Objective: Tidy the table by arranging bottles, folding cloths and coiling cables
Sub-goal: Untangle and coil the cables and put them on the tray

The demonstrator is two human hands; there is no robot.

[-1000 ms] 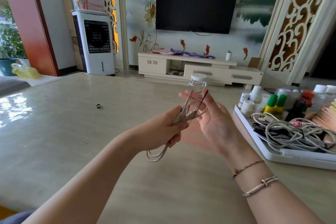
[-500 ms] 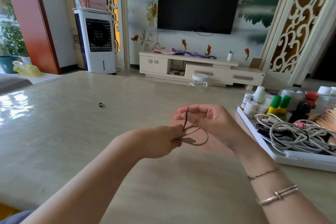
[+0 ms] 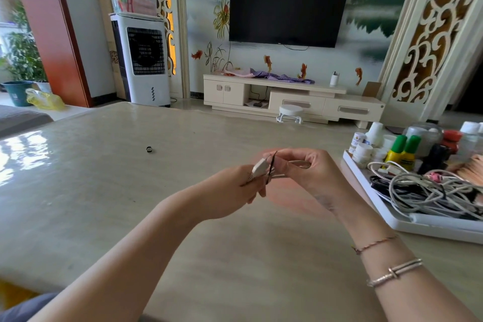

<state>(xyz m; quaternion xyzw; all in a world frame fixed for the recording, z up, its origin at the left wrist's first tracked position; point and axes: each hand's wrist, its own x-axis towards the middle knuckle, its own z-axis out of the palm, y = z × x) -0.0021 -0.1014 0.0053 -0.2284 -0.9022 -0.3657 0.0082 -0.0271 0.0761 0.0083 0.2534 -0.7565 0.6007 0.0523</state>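
Above the beige table (image 3: 104,191), left hand (image 3: 235,191) and right hand (image 3: 311,175) pinch 1 cable (image 3: 260,167), apparently coiled.

In my hands I have a pale grey cable (image 3: 292,165) with a white plug (image 3: 259,167) and a thin black tie (image 3: 270,168). The table (image 3: 104,191) is glossy beige with faint streaks. At its right edge, my white tray (image 3: 392,219) carries two yellow bottles with green caps (image 3: 402,151), a red lid (image 3: 451,136) and tangled white and black cables (image 3: 428,191). A small black ring (image 3: 149,149) lies toward the far left.
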